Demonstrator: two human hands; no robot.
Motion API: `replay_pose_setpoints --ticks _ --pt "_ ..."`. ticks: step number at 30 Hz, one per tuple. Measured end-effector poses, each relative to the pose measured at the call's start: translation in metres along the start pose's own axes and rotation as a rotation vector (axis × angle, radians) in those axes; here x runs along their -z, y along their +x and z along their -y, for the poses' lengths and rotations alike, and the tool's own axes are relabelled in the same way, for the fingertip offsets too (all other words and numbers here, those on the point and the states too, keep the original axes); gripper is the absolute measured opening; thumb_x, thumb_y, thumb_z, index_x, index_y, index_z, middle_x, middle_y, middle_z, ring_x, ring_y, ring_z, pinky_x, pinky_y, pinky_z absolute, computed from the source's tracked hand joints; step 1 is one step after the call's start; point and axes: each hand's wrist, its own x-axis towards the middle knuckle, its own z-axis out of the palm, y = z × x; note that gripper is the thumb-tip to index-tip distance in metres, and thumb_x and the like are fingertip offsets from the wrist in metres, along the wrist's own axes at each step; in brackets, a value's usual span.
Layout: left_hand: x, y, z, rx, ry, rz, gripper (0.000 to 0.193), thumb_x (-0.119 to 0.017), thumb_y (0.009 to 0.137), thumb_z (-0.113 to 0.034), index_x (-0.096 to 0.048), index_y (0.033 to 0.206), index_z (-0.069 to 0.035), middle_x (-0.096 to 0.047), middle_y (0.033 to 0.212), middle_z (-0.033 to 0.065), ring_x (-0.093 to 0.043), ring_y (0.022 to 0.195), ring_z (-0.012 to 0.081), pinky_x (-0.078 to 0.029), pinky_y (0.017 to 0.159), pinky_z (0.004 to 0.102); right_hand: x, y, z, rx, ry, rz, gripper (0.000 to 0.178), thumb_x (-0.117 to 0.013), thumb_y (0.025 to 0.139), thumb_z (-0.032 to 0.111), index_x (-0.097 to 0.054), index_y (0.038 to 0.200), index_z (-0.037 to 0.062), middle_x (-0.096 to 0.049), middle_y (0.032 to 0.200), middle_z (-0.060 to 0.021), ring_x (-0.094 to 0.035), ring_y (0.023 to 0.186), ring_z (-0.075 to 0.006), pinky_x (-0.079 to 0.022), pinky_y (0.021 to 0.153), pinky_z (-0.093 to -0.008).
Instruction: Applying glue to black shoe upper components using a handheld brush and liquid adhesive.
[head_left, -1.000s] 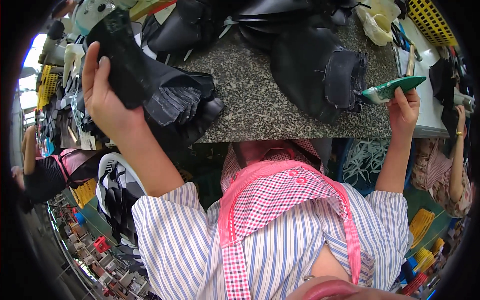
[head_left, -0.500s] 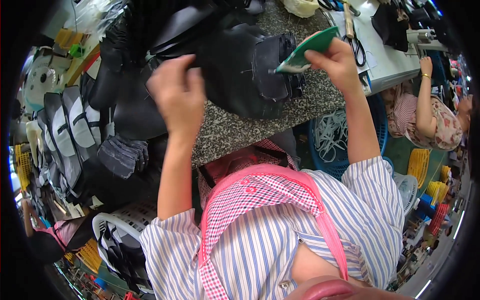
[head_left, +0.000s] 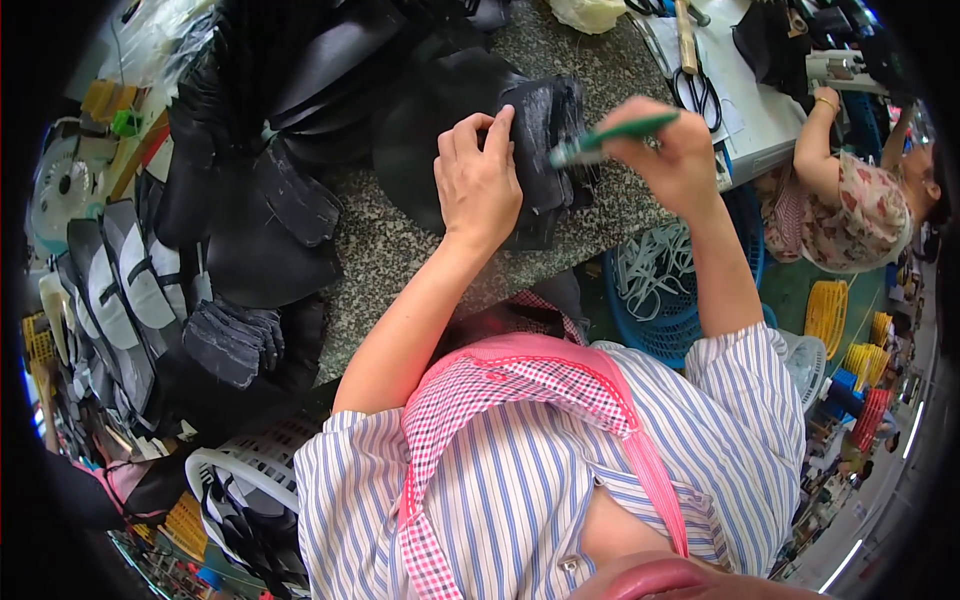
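At the far left stood a round fan [head_left: 65, 185], and nearer, grey and white pieces [head_left: 130, 275] leaned in a row. At the near left was a white basket [head_left: 235, 458] holding dark pieces, and beyond it a fanned stack [head_left: 232, 345] of black, rough-edged layers. The speckled worktop [head_left: 370, 260] came next, bearing a broad black piece [head_left: 425, 130] near its middle. Over that piece rested the left hand [head_left: 480, 185] — thumb and fingers apart, tips down at the edge of its pale-streaked end [head_left: 540, 135]. A green brush [head_left: 642, 126] sloped above the end's right side (its bristles were blurred, so contact could not be told). The right hand [head_left: 668, 155] was closed firmly around the handle. Near and to the right, a blue basket [head_left: 680, 325] held white strips; farther off, black-handled scissors [head_left: 697, 100] lay on a white table [head_left: 765, 130] — and rightmost was a co-worker [head_left: 865, 215] in a flowered top.
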Motion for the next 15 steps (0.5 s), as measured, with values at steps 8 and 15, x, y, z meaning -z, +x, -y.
replay_pose_setpoints --ticks 8,15 --pt "-0.005 -0.002 0.003 -0.016 0.150 -0.014 0.033 -0.052 0.074 -0.008 -0.052 0.107 -0.008 -0.047 0.096 0.0047 -0.044 0.086 0.0227 -0.038 0.068 0.0331 -0.004 0.003 -0.013 0.183 -0.117 0.160 0.012 -0.062 0.071 0.008 -0.058 0.078 -0.0008 -0.058 0.068 -0.0074 -0.054 0.060 -0.0110 -0.041 0.050 -0.0225" --pt "-0.008 -0.002 -0.001 -0.054 0.130 -0.013 0.034 -0.053 0.073 -0.007 -0.053 0.106 -0.008 -0.046 0.097 0.0043 -0.043 0.087 0.0229 -0.038 0.067 0.0329 0.005 0.047 -0.044 -0.113 -0.474 -0.247 0.016 -0.060 0.069 0.021 -0.059 0.075 0.0067 -0.051 0.048 -0.0085 -0.049 0.042 -0.0200 -0.037 0.042 -0.0289"
